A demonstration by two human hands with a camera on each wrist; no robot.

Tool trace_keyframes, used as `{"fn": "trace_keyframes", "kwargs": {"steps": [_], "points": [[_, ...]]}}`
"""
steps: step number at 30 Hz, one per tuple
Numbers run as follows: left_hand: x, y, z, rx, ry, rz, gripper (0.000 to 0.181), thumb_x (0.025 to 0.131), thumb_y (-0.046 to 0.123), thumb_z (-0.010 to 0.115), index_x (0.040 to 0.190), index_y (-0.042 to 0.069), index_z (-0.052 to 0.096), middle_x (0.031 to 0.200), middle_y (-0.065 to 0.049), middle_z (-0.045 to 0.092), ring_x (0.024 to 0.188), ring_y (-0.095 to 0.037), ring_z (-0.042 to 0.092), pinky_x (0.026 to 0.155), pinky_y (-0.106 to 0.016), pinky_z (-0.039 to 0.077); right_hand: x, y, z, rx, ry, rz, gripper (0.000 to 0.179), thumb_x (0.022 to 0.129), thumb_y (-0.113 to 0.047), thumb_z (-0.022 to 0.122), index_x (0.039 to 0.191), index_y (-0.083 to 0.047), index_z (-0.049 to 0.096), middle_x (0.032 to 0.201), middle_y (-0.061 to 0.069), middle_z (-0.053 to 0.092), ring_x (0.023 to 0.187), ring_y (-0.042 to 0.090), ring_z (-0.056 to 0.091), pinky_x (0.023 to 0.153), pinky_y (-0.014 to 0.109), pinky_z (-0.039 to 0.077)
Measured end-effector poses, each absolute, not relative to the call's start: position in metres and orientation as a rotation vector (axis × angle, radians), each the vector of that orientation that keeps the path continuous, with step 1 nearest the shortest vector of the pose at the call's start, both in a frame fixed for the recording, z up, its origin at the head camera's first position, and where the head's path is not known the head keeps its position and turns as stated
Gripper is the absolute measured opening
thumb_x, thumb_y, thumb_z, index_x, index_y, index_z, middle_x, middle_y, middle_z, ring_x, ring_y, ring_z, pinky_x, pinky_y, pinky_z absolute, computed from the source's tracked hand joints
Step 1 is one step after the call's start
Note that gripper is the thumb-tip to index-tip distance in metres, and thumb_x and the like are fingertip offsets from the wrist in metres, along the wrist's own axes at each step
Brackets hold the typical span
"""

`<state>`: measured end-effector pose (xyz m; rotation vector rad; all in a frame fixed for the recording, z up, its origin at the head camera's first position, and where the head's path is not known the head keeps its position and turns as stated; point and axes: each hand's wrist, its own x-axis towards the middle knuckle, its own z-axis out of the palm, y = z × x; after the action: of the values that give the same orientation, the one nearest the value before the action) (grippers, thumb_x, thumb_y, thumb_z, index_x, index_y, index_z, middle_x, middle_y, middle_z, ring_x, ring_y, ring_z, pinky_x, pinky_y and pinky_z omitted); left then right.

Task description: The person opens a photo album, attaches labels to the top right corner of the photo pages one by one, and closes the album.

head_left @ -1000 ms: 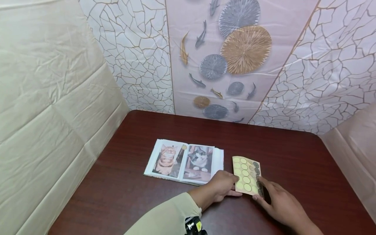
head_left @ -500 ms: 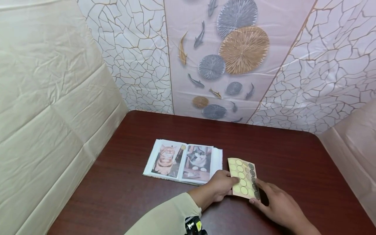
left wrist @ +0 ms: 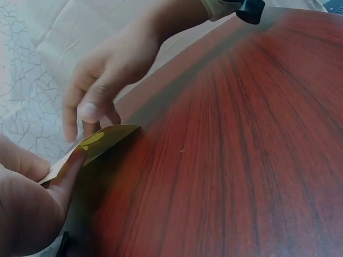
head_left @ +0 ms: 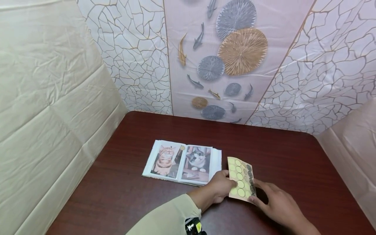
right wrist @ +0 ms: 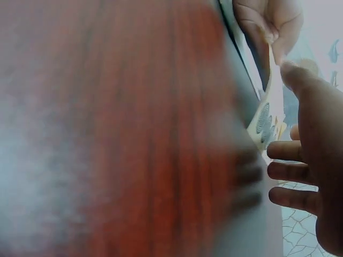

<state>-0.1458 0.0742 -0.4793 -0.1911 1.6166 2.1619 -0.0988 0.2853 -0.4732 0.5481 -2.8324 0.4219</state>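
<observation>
My left hand [head_left: 218,186] pinches the left edge of a sheet of round stickers [head_left: 240,177], its thumb on top. Columns of yellow, pale and dark circles show on the sheet, which is tilted and bowed. At its right edge is my right hand [head_left: 277,203], thumb near the lower corner and forefinger alongside. In the right wrist view the other fingers [right wrist: 289,172] of that hand are extended and spread apart. An open photo album [head_left: 218,163] lies left of the sheet, showing two cat photos. A small round gold sticker [head_left: 182,148] sits at the top of the left page.
Both hands are over a dark red-brown wooden table [head_left: 117,202]. Plain cream fabric [head_left: 53,107] hangs along the left side, and a patterned cloth [head_left: 211,68] with fish and round shapes covers the back. A black wrist device [head_left: 192,225] is strapped at the left sleeve.
The sticker sheet has shifted slightly left and turned a little in my left hand. My right hand has followed it left, staying at its right edge. The album lies as before.
</observation>
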Motion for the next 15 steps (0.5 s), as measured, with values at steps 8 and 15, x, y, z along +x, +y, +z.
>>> {"fn": "trace_keyframes", "kwargs": {"steps": [8, 15], "points": [[-0.146, 0.071, -0.481, -0.117, 1.589, 2.187, 0.034, 0.090, -0.015, 0.056, 0.120, 0.001, 0.062, 0.091, -0.013, 0.073, 0.086, -0.031, 0.074, 0.075, -0.038, 0.061, -0.109, 0.281, -0.462, 0.560, -2.701, 0.483, 0.033, 0.091, -0.021, 0.079, 0.122, -0.014, 0.072, 0.118, 0.011, 0.071, 0.106, 0.036, 0.068, 0.071, 0.060, 0.056], [-0.143, 0.070, -0.477, -0.059, 1.573, 2.204, 0.038, 0.089, -0.016, 0.056, 0.122, 0.002, 0.062, 0.093, -0.014, 0.074, 0.087, -0.032, 0.074, 0.075, -0.039, 0.061, -0.113, 0.275, -0.456, 0.522, -2.681, 0.535, 0.028, 0.091, -0.016, 0.079, 0.118, -0.015, 0.075, 0.122, 0.008, 0.071, 0.111, 0.034, 0.066, 0.074, 0.060, 0.055]]}}
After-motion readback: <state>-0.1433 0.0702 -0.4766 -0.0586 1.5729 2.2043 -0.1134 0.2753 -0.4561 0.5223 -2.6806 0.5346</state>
